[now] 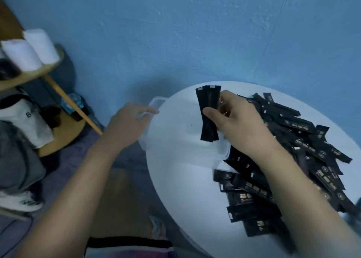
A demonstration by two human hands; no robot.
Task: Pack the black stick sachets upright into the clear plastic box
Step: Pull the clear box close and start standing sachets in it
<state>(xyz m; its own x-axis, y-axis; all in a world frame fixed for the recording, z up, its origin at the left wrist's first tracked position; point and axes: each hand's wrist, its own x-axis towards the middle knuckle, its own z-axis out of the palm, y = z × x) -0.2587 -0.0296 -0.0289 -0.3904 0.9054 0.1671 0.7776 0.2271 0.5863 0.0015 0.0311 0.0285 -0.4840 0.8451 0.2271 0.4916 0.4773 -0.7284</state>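
Pinching a small bundle of sachets (208, 111) between thumb and curled fingers, the right grip (240, 125) holds them nearly upright over the box (175, 136); whether their lower ends reach inside it is unclear. They are slim, flat, glossy black sticks with pale end marks. The box is clear plastic with rounded corners and sits on the left part of the round white bench (187, 189). The left grip (129, 121) rests on its left rim, fingers fairly straight. A loose heap of sachets (293, 150) sprawls across the bench's right half, partly under the right forearm and touching the box's near right corner. Left of the bench stands a round wooden shelf (64, 133) with two white rolls (29, 51), against a rough blue wall (195, 33).
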